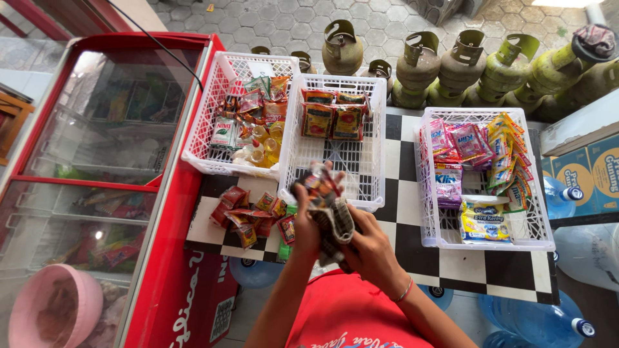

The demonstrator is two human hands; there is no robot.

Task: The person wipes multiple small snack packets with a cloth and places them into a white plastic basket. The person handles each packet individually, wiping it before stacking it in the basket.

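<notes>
The fingers of both hands are hidden behind the sachet bundle (329, 206); freezer (109, 161) contents blur under glass.

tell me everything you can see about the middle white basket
The middle basket is white lattice plastic, rectangular, upright on the checkered table between two similar baskets. It is mostly bare; a few red and yellow sachets lie at its far end. The sachet strip held in both hands hides part of its near rim.
</notes>
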